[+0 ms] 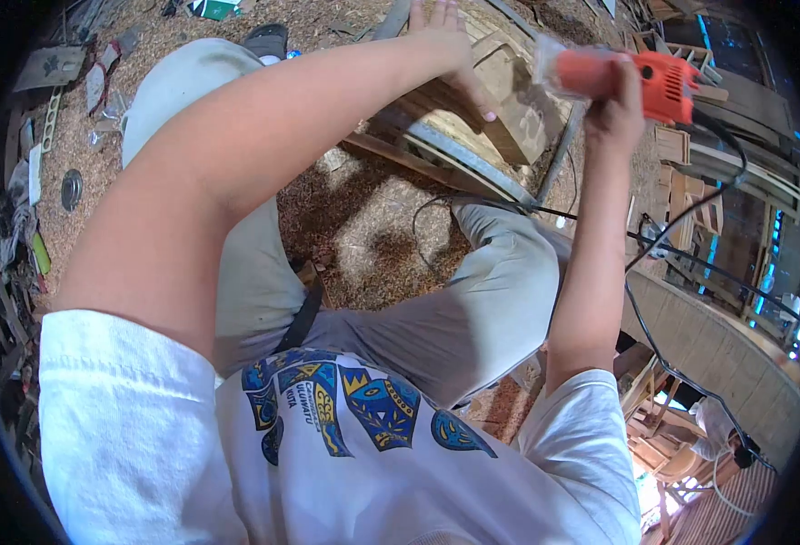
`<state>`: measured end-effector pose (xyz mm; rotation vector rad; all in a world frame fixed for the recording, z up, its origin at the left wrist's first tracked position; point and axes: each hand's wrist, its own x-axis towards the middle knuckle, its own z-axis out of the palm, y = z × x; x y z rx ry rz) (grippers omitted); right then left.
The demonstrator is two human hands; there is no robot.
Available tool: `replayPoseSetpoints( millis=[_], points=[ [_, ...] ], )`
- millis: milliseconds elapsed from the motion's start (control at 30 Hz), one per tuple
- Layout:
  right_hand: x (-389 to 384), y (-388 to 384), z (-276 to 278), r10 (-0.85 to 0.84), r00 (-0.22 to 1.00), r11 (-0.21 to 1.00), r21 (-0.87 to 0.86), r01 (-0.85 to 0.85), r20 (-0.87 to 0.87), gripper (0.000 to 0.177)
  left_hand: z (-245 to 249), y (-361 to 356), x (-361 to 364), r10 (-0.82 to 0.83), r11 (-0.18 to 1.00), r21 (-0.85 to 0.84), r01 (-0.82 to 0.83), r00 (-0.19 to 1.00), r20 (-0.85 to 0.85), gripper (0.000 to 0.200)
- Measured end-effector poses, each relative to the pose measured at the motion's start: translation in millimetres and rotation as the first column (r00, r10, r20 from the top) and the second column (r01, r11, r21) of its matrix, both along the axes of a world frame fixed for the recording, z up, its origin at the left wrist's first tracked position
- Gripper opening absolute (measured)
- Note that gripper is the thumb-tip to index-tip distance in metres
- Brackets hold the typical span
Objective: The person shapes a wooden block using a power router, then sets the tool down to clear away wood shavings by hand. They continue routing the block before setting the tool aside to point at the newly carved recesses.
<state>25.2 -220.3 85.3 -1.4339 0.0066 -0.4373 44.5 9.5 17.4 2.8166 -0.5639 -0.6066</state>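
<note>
My right hand (616, 118) is wrapped around an orange corded trim router (668, 86), held in the air to the right of the wood. The router's clear plastic base (548, 65) points left, and a black cord (736, 150) trails from its other end. My left hand (450, 50) rests on a piece of wood (513, 136) with a curved outline, its fingers spread and thumb apart. Part of that hand is cut off by the top edge. Beneath the wood is a low stand with a metal-edged rail (468, 163).
Wood shavings (372, 236) cover the floor between my legs. The black cord runs down the right side beside a long plank (709, 345). Scrap wood pieces (690, 195) lie at the right, and a round metal lid (72, 189) with other clutter is at the left.
</note>
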Motion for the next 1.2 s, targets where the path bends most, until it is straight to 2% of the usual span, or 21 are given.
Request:
replayPoseSetpoints(
  millis=[100, 200, 367, 467, 733, 800, 867, 933, 1000, 1067, 1200],
  points=[
    [-4.6, -7.5, 23.9, -0.140, 0.990, 0.977, 0.161, 0.139, -0.001, 0.027, -0.7, 0.5, -1.0, -0.002, 1.000, 0.011, 0.002, 1.000, 0.011, 0.179],
    [-6.8, -16.5, 25.2, -0.198, 0.980, 0.968, 0.165, 0.191, 0.027, 0.027, -4.2, -1.9, 2.5, -0.009, 1.000, 0.018, 0.009, 1.000, 0.015, 0.180],
    [-9.3, -15.7, 15.1, -0.204, 0.979, 0.965, 0.167, 0.204, -0.016, 0.027, -14.5, -0.8, 4.3, -0.014, 1.000, -0.027, 0.015, 1.000, 0.018, 0.181],
    [-5.5, -14.7, 9.9, -0.111, 0.993, 0.971, 0.210, 0.117, -0.040, 0.032, -18.6, -1.7, 4.6, 0.022, 0.997, -0.075, -0.022, 1.000, 0.010, 0.180],
    [-1.1, 26.7, -16.9, -0.066, 0.996, 0.991, 0.110, 0.072, -0.056, 0.036, -15.8, -3.3, 2.6, 0.026, 0.998, -0.062, -0.024, 0.999, 0.029, 0.179],
    [0.5, 33.6, -21.5, -0.064, 0.998, 0.994, -0.091, 0.061, -0.031, 0.040, -15.0, -2.4, 2.9, 0.027, 0.998, -0.063, -0.026, 0.999, 0.029, 0.179],
    [-1.9, 44.9, -23.8, -0.057, 0.998, 0.998, -0.041, 0.055, -0.039, 0.040, -15.1, -2.7, 2.6, 0.030, 0.997, -0.065, -0.028, 0.999, 0.029, 0.179],
    [-0.6, 50.6, -27.1, -0.012, 1.000, 0.993, -0.114, 0.014, 0.017, 0.038, -13.6, -2.6, 1.2, 0.048, 0.997, -0.064, -0.045, 0.998, 0.035, 0.180],
    [4.0, 55.1, -30.9, -0.040, 0.999, 0.993, -0.111, 0.041, 0.016, 0.036, -11.6, -2.7, -0.8, 0.064, 0.996, -0.065, -0.062, 0.997, 0.041, 0.180],
    [9.1, 56.3, -34.6, -0.026, 0.998, 0.991, -0.132, 0.032, 0.050, 0.044, -8.9, -2.6, -3.2, 0.081, 0.995, -0.066, -0.077, 0.996, 0.047, 0.180],
    [15.1, 64.1, -34.4, -0.036, 0.995, 0.989, -0.142, 0.048, 0.092, 0.044, -2.8, -1.7, -6.6, 0.116, 0.992, -0.048, -0.112, 0.990, 0.074, 0.180]
  ],
)
